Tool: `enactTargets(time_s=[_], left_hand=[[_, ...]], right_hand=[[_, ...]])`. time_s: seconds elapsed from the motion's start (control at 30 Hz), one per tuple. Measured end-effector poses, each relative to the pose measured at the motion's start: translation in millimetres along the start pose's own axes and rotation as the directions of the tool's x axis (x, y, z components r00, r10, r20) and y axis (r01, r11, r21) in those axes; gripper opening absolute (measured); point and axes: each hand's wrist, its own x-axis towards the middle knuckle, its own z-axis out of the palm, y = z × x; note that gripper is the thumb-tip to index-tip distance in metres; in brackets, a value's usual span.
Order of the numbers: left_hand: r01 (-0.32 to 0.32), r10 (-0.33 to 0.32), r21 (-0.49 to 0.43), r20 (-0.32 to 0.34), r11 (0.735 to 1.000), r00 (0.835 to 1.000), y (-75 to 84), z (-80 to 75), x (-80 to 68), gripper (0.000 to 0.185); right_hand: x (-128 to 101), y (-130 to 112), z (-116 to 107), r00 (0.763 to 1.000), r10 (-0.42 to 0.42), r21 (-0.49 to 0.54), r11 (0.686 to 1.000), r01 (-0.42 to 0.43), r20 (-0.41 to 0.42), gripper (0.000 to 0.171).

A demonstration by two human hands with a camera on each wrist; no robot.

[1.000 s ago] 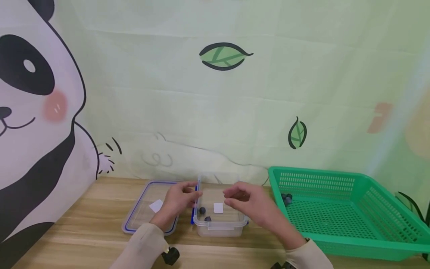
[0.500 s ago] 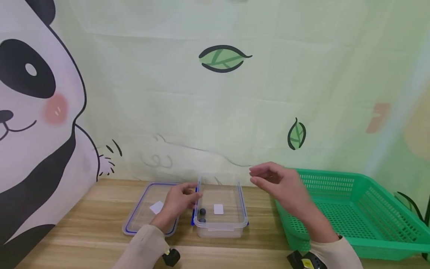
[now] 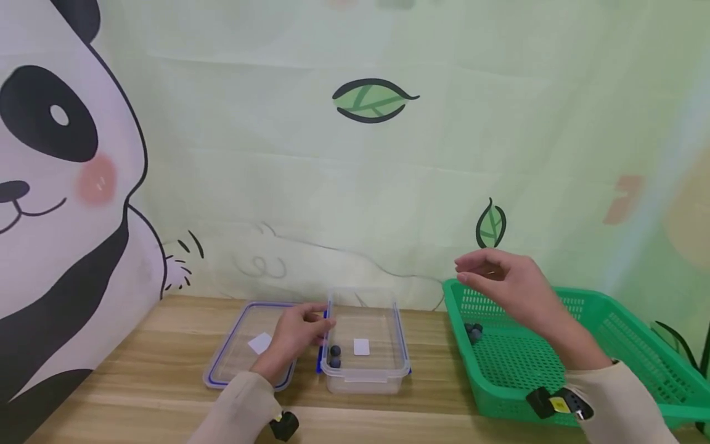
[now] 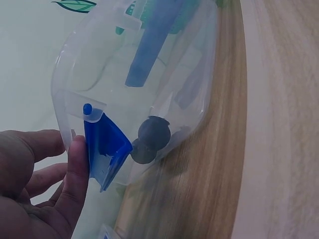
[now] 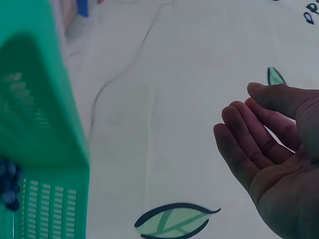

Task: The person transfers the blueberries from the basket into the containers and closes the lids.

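1. The left hand (image 3: 294, 338) rested at the left rim of the clear plastic container (image 3: 364, 370), near its blue latch (image 4: 104, 149); in the left wrist view the thumb lay against that latch and the other fingers were loosely curled behind it.
2. Whether the left fingers truly pinched the rim could not be told from either view.
3. The container stood on the wooden table (image 3: 138, 394), and two dark blueberries (image 3: 335, 353) lay inside near its left wall, touching each other, beside a small white label (image 3: 361, 346).
4. The container's lid (image 3: 244, 345), edged in blue, lay flat on the table just left of the container, partly under the left hand.
5. The right hand (image 3: 513, 283) hovered in the air above the near-left corner of the green basket (image 3: 610, 345), touching nothing.
6. Its fingers were relaxed and slightly bent, close together, with the palm empty in the right wrist view.
7. A small cluster of blueberries (image 3: 473, 330) sat inside the basket near its left wall, below the right hand and apart from it.
8. The basket stood on the table to the right of the container, well apart from the lid.
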Motion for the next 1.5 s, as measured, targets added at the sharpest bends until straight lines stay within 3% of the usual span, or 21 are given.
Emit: enactTargets(time_s=[0.33,0.7,0.97,1.23,1.5], left_hand=[[-0.003,0.003,-0.004,0.002,1.000,1.000,-0.3,0.2,-1.4,0.043],[0.006,-0.006,0.003,-0.001,1.000,1.000,-2.8,-0.1,0.9,0.045],[0.027,-0.027,0.004,0.002,1.000,1.000,-2.9,0.7,3.5,0.046],[0.005,-0.005,0.011,0.000,1.000,1.000,-1.2,0.5,2.7,0.046],[0.005,-0.005,0.012,0.000,1.000,1.000,-0.2,-0.5,-0.5,0.044]], right_hand=[[24.9,45.4,-16.8,0.994,0.033,-0.132,0.991,-0.019,0.102,0.028],[38.8,94.0,-9.4,0.977,0.069,-0.128,0.991,-0.043,0.202,0.027],[39.4,121.6,-1.6,0.965,0.106,-0.163,0.984,-0.067,0.242,0.027],[34.8,143.7,5.5,0.945,0.144,-0.206,0.975,-0.084,0.295,0.022],[32.2,161.5,13.3,0.929,0.141,-0.247,0.967,-0.056,0.342,0.018]])
